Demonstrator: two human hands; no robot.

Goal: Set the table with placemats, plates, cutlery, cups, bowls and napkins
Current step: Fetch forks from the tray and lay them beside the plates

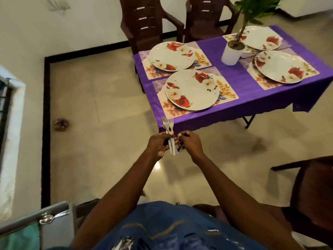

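Blue shirt [173,226] fills my lower view. My left hand [158,143] grips a bundle of forks [170,136], tines up; right hand [190,143] pinches their handles. Ahead, bench [234,87] in purple cloth carries four floral plates [191,89] on placemats [228,91], potted plant [232,51] between. Brown chairs [144,20] behind.

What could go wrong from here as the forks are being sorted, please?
The forks are bunched in the left hand above bare floor while the right hand picks at them, so one might slip and drop. The near plate overhangs its placemat, leaving little room beside it for cutlery.
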